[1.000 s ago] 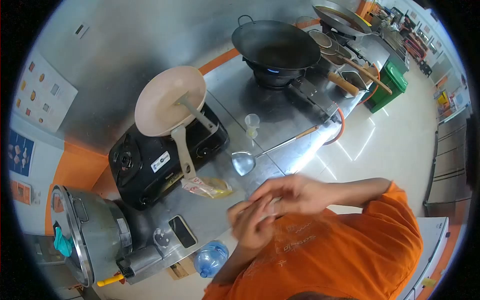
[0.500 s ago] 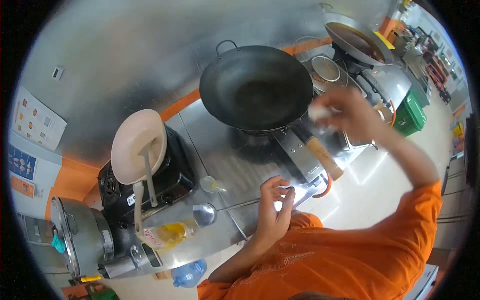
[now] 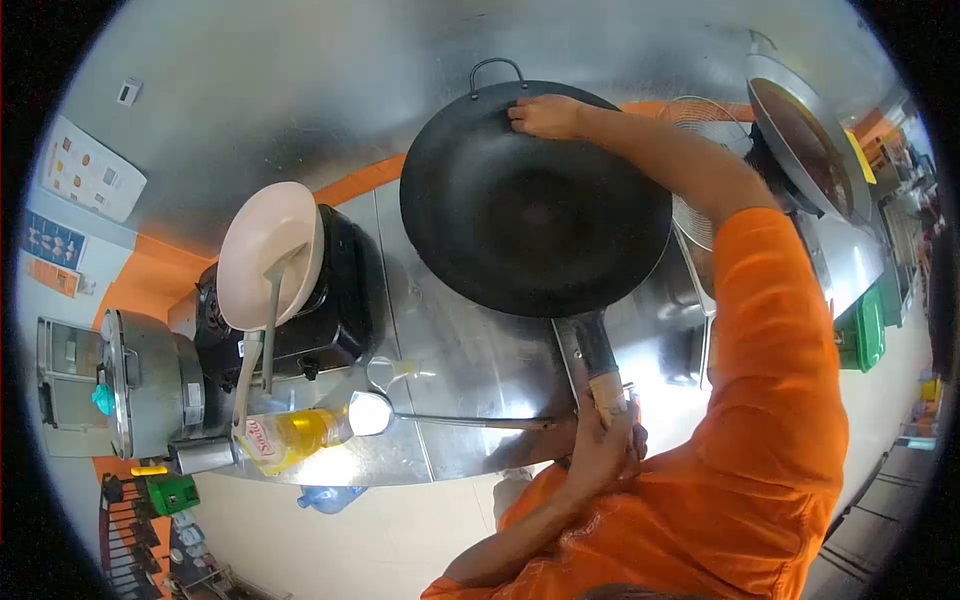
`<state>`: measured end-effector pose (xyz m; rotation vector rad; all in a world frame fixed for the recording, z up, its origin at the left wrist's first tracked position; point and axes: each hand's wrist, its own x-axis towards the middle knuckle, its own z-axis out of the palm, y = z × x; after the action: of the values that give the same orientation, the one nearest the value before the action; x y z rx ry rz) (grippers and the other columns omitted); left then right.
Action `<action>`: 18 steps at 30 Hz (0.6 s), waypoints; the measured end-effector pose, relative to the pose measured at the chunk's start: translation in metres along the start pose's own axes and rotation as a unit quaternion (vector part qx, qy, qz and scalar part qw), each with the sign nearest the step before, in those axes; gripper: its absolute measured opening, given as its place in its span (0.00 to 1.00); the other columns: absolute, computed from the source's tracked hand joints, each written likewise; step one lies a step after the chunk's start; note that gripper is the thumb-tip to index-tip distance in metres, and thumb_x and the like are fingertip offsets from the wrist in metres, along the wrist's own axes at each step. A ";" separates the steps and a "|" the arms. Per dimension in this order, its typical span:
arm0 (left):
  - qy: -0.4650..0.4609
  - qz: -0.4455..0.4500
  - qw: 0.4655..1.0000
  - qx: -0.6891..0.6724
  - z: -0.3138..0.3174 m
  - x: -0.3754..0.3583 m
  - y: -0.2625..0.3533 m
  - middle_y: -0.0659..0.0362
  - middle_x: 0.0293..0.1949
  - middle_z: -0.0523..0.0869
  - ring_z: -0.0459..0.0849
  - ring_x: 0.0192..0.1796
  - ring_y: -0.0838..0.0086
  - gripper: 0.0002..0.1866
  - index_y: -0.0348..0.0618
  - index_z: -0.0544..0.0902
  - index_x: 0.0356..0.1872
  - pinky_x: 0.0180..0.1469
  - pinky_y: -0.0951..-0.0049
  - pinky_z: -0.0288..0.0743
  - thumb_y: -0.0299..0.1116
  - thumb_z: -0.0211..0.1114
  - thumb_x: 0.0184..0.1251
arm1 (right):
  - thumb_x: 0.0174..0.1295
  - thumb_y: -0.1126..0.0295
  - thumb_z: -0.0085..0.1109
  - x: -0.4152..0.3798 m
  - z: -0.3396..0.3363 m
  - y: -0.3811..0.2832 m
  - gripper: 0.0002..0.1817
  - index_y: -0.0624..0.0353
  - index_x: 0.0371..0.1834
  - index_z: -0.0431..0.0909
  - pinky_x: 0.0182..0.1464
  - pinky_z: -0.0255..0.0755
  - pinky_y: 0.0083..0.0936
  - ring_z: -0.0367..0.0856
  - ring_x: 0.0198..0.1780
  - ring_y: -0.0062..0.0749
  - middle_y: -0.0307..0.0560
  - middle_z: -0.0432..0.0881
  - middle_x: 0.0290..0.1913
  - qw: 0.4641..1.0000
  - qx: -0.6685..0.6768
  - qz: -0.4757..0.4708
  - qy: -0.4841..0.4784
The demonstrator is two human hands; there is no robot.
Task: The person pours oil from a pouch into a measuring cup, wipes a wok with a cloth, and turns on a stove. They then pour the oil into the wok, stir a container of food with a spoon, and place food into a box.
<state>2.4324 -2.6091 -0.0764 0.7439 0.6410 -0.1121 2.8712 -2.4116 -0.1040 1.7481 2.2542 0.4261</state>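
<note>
the black wok sits on the steel bench, and both hands are on it: the right hand curls over the far rim beside the small loop handle, while the left hand closes around the long wooden handle at the near side. judging from this, a steady move calls for firm grips at both ends, keeping the wok level and clear of the ladle lying just left of that handle.

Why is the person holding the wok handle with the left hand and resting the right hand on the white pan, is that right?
Not quite. In the head view the left hand does hold the wok handle, but the right hand rests on the far rim of the black wok, not on the white pan, which sits untouched on the black stove.
</note>
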 end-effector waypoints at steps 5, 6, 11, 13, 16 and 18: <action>-0.012 0.064 0.995 -0.081 -0.002 -0.002 -0.009 0.59 0.35 0.75 0.77 0.24 0.76 0.19 0.40 0.58 0.60 0.22 0.75 0.75 0.30 0.53 0.75 | 0.50 0.73 0.62 -0.071 -0.003 -0.058 0.06 0.66 0.24 0.81 0.37 0.78 0.43 0.84 0.34 0.52 0.60 0.82 0.27 0.967 0.221 0.019 -0.128; -0.012 0.068 0.994 -0.082 -0.002 -0.001 -0.006 0.59 0.35 0.75 0.77 0.24 0.76 0.19 0.40 0.58 0.60 0.22 0.75 0.75 0.30 0.53 0.75 | 0.49 0.73 0.63 -0.078 -0.024 -0.087 0.06 0.65 0.25 0.81 0.36 0.76 0.43 0.84 0.36 0.52 0.62 0.81 0.27 0.945 0.266 -0.028 -0.187; -0.005 0.047 0.998 -0.039 -0.001 -0.003 -0.002 0.57 0.35 0.75 0.76 0.23 0.77 0.18 0.38 0.58 0.59 0.22 0.75 0.75 0.30 0.51 0.74 | 0.48 0.72 0.69 -0.048 -0.112 -0.153 0.13 0.62 0.38 0.83 0.45 0.78 0.38 0.85 0.40 0.45 0.51 0.85 0.35 0.725 0.683 0.000 -0.089; 0.008 0.039 0.998 -0.044 0.001 -0.004 0.000 0.57 0.35 0.75 0.76 0.23 0.77 0.19 0.38 0.58 0.59 0.22 0.75 0.75 0.30 0.51 0.73 | 0.48 0.73 0.70 -0.023 -0.078 -0.086 0.17 0.61 0.43 0.82 0.49 0.77 0.37 0.83 0.46 0.44 0.53 0.83 0.41 0.922 0.385 0.046 -0.004; 0.027 0.035 0.998 -0.039 0.003 -0.007 -0.006 0.56 0.35 0.75 0.76 0.23 0.77 0.20 0.38 0.58 0.59 0.22 0.75 0.74 0.30 0.53 0.72 | 0.53 0.79 0.59 -0.026 -0.025 0.009 0.10 0.65 0.39 0.80 0.48 0.79 0.43 0.83 0.45 0.51 0.59 0.82 0.37 0.993 -0.057 -0.047 0.093; 0.037 0.047 0.998 -0.033 0.002 -0.003 0.000 0.56 0.34 0.75 0.75 0.23 0.77 0.20 0.38 0.57 0.59 0.22 0.75 0.73 0.31 0.54 0.72 | 0.53 0.78 0.59 -0.039 0.008 0.007 0.09 0.66 0.39 0.80 0.49 0.79 0.44 0.83 0.44 0.52 0.60 0.82 0.37 0.999 -0.009 -0.021 0.049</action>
<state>2.4306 -2.6108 -0.0738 0.7165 0.6756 0.0231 2.8905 -2.4469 -0.1081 1.7026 2.3417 0.5342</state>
